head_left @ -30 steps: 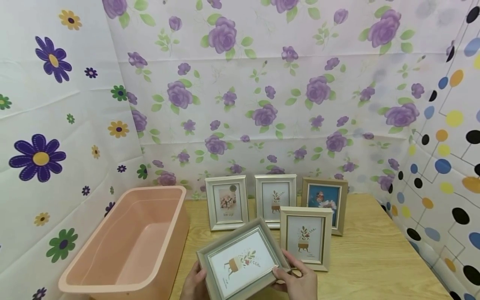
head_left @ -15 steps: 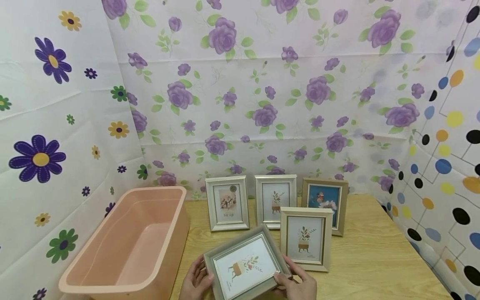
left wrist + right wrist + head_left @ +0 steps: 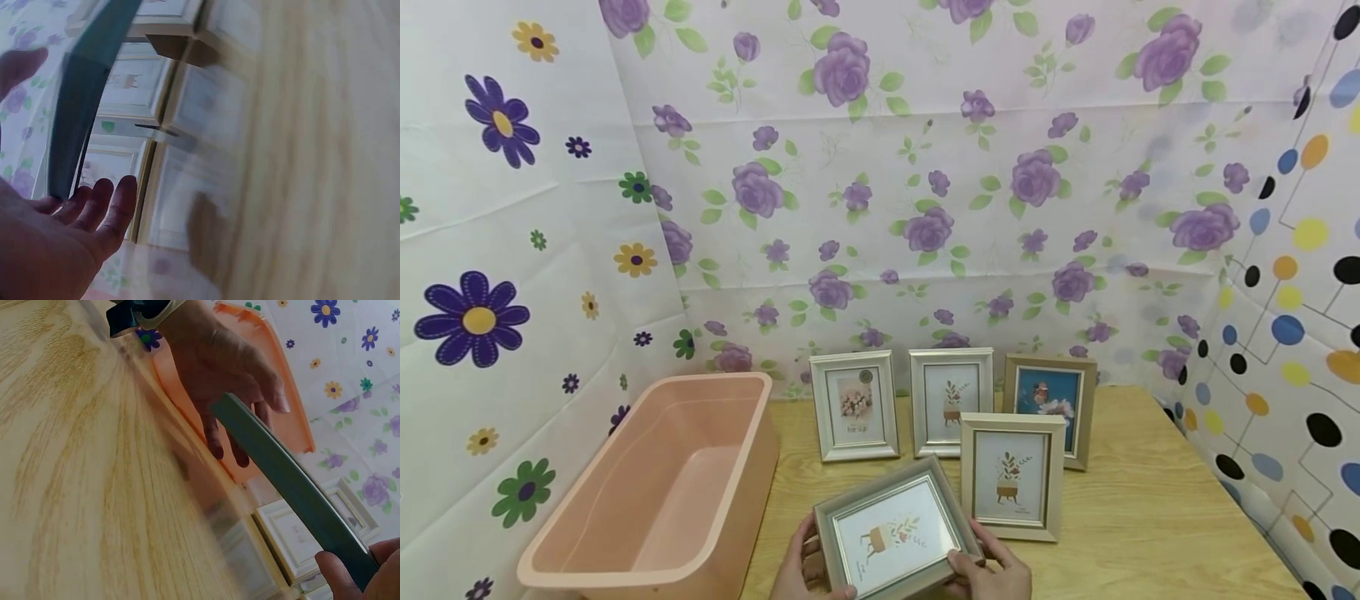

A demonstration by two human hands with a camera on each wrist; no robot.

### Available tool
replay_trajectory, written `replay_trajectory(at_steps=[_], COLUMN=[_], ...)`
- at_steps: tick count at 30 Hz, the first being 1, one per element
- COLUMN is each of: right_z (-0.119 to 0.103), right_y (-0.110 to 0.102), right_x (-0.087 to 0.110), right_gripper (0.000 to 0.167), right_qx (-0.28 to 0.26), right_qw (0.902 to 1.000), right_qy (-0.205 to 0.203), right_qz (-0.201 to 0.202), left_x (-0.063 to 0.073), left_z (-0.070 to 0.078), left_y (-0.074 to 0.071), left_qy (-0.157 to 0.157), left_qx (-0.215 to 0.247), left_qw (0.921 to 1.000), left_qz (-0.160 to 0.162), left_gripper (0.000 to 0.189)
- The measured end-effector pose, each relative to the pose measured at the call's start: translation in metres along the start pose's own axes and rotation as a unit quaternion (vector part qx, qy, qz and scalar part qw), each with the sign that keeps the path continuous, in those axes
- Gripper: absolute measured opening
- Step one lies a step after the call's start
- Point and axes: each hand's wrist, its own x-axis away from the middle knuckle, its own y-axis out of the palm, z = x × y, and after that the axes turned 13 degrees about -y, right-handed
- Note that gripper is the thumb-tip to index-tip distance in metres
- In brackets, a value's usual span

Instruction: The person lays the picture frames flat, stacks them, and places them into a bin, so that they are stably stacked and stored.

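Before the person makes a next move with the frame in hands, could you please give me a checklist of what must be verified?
1. Right hand pinches the grey frame: ok, thumb on its front.
2. Left hand closed round it: not ok, thumb stands apart from it in the wrist views.
3. Grey frame turned the right way up: not ok, its plant print lies sideways.
4. Flower-photo frame, silver frame, blue-photo frame and cream frame standing on the table: ok.
5. Grey frame apart from the cream frame: cannot tell, they overlap in the head view.
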Motion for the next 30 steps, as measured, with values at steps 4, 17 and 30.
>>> replay_trajectory(at_steps=[4, 17, 30], right_z=[0.004, 0.006, 0.003], right_y=[-0.003, -0.013, -0.022], right_x=[-0.001, -0.006, -0.019], right_gripper=[0.073, 0.096, 0.111], right_qx=[0.008, 0.032, 0.144], right_qw=[0.9999, 0.9931, 0.9585], right_qy=[0.001, 0.004, -0.03], right_qz=[-0.014, -0.112, -0.244], left_x=[-0.022, -0.015, -0.032], left_z=[-0.034, -0.005, -0.015], left_y=[-0.01, -0.019, -0.032], left_qy=[0.165, -0.001, 0.098], left_qx=[-0.107, -0.163, -0.309], left_qw=[0.9804, 0.9838, 0.9457], left_qz=[0.009, -0.073, -0.021], left_gripper=[0.122, 0.154, 0.143])
